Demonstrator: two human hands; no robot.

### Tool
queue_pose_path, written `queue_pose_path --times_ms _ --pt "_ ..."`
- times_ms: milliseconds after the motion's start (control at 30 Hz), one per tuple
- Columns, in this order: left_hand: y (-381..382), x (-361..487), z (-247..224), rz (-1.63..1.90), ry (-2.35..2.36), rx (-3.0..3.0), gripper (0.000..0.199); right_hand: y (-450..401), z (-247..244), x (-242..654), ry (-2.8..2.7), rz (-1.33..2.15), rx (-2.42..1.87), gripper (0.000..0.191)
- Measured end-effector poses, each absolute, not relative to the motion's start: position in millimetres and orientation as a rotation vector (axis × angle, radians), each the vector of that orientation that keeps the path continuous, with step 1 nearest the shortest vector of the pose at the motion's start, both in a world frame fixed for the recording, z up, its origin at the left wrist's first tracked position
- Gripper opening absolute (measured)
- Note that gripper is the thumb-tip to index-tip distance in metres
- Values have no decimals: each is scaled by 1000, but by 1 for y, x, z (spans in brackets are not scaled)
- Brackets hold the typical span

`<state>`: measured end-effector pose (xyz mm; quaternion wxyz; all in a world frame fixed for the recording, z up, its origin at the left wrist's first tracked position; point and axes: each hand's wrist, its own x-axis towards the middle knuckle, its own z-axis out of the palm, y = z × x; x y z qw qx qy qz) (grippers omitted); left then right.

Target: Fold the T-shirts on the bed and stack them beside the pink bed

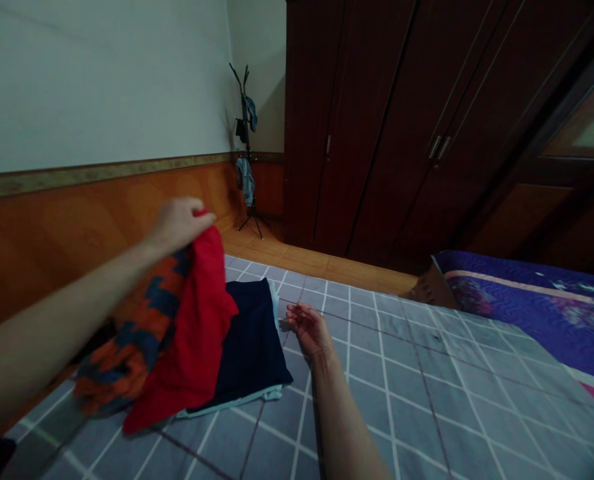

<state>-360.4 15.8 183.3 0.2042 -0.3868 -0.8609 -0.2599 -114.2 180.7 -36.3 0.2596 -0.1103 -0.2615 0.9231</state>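
Head view: a left hand [177, 223] lifts a red cloth [199, 320] above a checked sheet [377, 373], its grip pinched on the upper end. The cloth's long axis slants from the hand down to the near left, its lowest corner pointing toward the wearer. An orange-and-blue cloth [144, 320] hangs alongside; blur makes it hard to say whether that hand holds it too. Beneath and to the right lies a dark cloth [257, 327], its straight right edge trimmed by a pale blue cloth [273, 393] showing below. Just beside that edge, the right hand [309, 327] rests its grip loose, fingers slightly curled around nothing. Broad room stretches rightward across the sheet toward a purple cover [517, 287].
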Motion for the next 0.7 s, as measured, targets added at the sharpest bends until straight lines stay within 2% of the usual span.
queue_pose_path --times_ms 133,300,500,700 --pt "57 -341 103 -507 -2640 -1291 14 182 -39 -115 -709 2501 -301 8" --pt "95 -336 27 -459 -2824 -1317 19 184 -41 -115 -721 2504 -302 8" --pt "113 -354 2 -532 -2927 -1347 30 183 -39 -116 -723 2505 -312 9" --pt "115 -357 -10 -620 -2938 -1517 27 182 -39 -116 -720 2498 -312 9"
